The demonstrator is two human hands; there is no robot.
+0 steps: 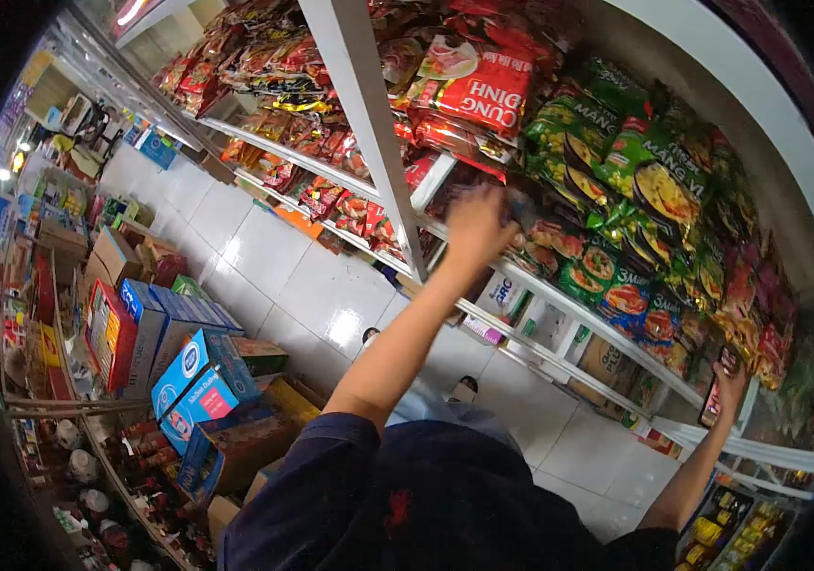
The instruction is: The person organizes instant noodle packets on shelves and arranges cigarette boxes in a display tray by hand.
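My left hand [481, 226] reaches to the shelf edge below the red Cung Dinh noodle packets [479, 84]. Motion smears its fingers, and a dark blurred shape beside them cannot be made out. Over at the right, my right hand [732, 379] is closed around a phone [712, 402] beside the shelf's front rail. Green noodle packets [659, 181] are stacked between the two hands, with 3 Mien packets [627, 293] lower down, near the rail.
A white shelf post [364, 124] stands left of my left hand. More red packets [331, 143] fill shelves beyond it. Blue cartons [199, 385] and an open cardboard box [259, 419] are at the lower left. Tiled floor [278, 262] runs between the shelves.
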